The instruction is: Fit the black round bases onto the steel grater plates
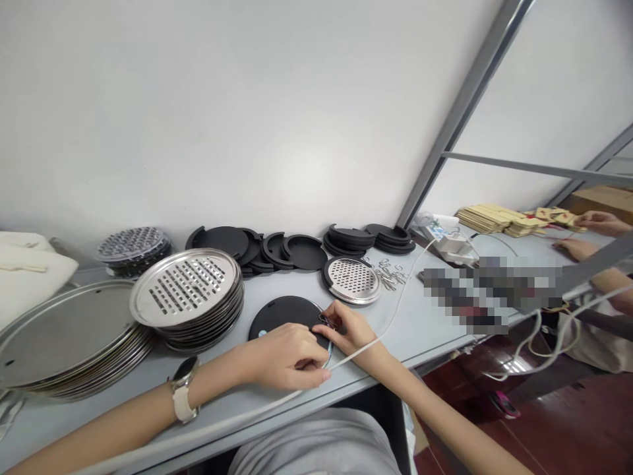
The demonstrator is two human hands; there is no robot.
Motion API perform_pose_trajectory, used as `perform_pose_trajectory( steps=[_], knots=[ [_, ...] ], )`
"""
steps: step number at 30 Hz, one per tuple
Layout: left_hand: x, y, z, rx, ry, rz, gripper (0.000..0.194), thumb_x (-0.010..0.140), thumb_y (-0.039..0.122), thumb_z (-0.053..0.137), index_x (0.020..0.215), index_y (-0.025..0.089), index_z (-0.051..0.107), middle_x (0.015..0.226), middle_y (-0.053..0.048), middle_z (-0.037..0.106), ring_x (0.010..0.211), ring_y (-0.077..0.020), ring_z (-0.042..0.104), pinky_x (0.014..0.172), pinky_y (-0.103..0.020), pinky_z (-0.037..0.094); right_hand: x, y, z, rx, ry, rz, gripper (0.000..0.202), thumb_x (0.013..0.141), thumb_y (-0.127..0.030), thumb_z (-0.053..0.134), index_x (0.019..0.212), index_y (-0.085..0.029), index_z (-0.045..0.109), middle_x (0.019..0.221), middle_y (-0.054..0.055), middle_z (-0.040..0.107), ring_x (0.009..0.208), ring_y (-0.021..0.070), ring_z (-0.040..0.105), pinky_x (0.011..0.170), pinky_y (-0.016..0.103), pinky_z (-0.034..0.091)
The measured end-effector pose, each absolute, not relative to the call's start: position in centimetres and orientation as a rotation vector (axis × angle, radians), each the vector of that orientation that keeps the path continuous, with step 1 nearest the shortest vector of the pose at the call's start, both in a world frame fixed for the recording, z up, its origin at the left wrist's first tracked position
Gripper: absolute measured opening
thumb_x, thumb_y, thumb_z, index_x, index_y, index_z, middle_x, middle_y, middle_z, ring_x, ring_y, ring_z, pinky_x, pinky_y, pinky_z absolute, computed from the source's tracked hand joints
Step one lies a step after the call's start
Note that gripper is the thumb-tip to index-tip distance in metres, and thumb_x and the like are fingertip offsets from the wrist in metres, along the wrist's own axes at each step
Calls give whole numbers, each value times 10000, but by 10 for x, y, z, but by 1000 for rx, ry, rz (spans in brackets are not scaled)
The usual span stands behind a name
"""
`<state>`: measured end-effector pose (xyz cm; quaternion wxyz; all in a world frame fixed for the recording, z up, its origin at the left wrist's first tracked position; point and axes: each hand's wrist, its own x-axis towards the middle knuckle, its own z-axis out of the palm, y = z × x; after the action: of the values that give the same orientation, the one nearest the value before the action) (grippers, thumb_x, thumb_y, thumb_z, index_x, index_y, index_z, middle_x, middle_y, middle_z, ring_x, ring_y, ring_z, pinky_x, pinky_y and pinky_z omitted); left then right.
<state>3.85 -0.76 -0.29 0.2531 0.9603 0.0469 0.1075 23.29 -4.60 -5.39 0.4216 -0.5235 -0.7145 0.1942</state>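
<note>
Right hand (345, 328) pinches small wire piece (327, 320) at edge of black disc (287, 311).
Thumb and forefinger close on the piece, its exact form unclear; left hand (289, 356) lies over the disc's near side, fingers curled, grip cannot be told. Disc rests flat on grey table (420, 330), between stacked slotted plates (185, 287) and perforated metal disc (353, 277). Loose metal clips (390, 274) lie beyond the right hand; white cable (403, 297) crosses its wrist.
</note>
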Motion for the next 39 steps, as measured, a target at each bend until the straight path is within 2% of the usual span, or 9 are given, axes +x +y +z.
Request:
perform_pose_trajectory(
  steps=[11,16,23,33,39],
  knots=[
    [38,-8,-4,2614,144,280,367,875,258,545,593,181,323,523,53,381,537,-113,332,612,-271,294,232,-48,-50,-1303,-1811,464,291,845,-454,642,941,-188,576,644,-39,507,561,116,479,547,236,416],
    [38,-8,-5,2600,148,268,361,867,257,561,599,180,331,530,58,381,538,-111,320,632,-262,296,233,-49,-53,-1331,-1789,544,252,841,-407,651,897,-206,510,593,-73,452,503,102,439,498,222,375],
    [39,-8,-4,2594,151,254,373,881,263,539,597,180,312,521,57,358,526,-108,305,614,-262,284,233,-48,-55,-1329,-1768,601,278,839,-428,645,860,-217,465,592,-82,416,506,102,421,508,229,358],
    [39,-8,-4,2595,152,270,370,879,249,537,592,178,314,517,61,340,514,-103,278,603,-267,279,234,-48,-53,-1323,-1755,632,304,826,-449,660,879,-198,497,606,-73,428,529,100,425,527,229,363],
    [39,-8,-4,2594,138,286,376,881,250,540,587,179,317,521,55,368,532,-109,319,606,-271,287,235,-45,-56,-1299,-1749,642,299,824,-439,672,907,-185,536,599,-73,419,527,99,408,523,229,353]
  ],
)
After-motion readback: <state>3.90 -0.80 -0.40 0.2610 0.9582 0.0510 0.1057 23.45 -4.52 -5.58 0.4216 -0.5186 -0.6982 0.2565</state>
